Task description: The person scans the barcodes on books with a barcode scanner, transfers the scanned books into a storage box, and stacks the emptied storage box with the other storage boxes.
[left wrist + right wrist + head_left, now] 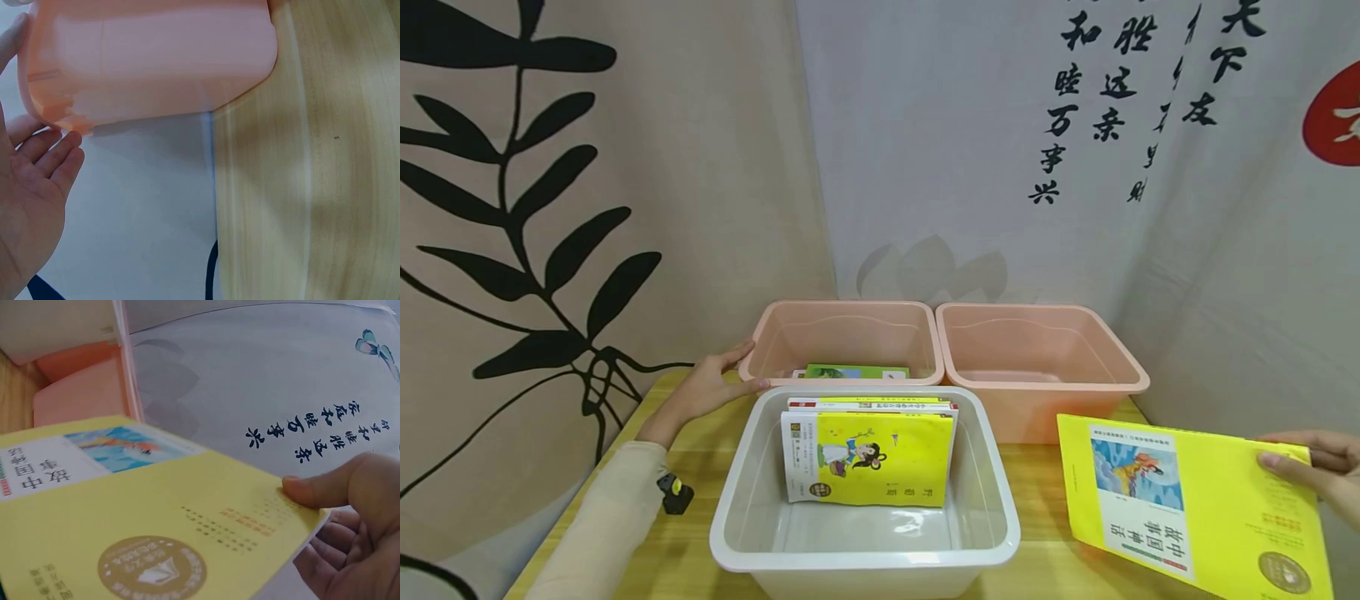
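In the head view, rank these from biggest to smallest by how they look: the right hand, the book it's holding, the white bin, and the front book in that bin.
1. White bin
2. Held book, partly out of frame
3. Front book
4. Right hand, also cut off

My right hand (362, 531) pinched a yellow book (156, 506) near one corner, the thumb (322, 487) on its cover and the fingers (330, 540) beneath. The cover bore a round gold seal (152, 569) and a blue picture (122, 450). Beyond stood a pink bin (84, 394), beside a pale cloth (219, 375) with dark characters (292, 420).
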Demonstrator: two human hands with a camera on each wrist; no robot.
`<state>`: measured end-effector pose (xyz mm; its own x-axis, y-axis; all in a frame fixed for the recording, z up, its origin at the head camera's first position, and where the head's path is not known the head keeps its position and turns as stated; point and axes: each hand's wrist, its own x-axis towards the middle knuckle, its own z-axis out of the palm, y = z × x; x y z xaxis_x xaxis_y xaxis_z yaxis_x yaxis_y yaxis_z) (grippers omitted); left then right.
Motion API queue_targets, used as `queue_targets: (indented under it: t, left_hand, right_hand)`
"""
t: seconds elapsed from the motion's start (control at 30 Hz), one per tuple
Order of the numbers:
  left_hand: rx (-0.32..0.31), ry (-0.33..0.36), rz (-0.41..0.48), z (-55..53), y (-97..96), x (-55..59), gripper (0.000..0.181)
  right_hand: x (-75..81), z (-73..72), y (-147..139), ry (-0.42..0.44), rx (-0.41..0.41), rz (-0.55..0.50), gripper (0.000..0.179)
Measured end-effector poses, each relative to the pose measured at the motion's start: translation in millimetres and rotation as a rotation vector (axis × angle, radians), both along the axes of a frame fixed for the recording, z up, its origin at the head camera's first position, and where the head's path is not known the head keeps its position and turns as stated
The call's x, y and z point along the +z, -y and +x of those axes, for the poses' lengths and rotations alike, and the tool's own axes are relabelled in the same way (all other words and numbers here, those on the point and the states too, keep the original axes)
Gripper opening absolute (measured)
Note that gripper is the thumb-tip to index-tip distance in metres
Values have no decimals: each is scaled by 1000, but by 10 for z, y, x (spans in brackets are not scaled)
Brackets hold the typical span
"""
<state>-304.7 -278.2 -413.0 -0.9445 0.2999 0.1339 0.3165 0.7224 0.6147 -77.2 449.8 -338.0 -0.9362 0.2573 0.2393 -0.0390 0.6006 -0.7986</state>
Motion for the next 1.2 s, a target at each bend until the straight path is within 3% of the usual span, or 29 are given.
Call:
queue_targets:
  t: [0.23, 0.63, 0.87, 0.97, 1.1, 1.2]
  left_hand:
    - [-5, -6, 3, 4, 0, 1, 101]
    - [-6, -11, 8, 2, 11, -31, 101]
    - [6, -10, 1, 11, 14, 13, 101]
    - [12, -1, -1, 16, 17, 14, 102]
    - [13, 12, -1, 19, 3, 15, 102]
    - [14, 14, 2, 19, -10, 13, 103]
  right_hand:
    - [111, -71, 20, -173, 122, 15, 55]
    - [493, -319, 241, -368, 240, -26, 52]
    - [788, -497, 475, -417, 315, -195, 41]
    - [888, -566, 626, -413, 254, -137, 36]
    - [1002, -639, 826, -376, 110, 21, 29]
    - [1076, -706, 956, -356, 90, 27, 18]
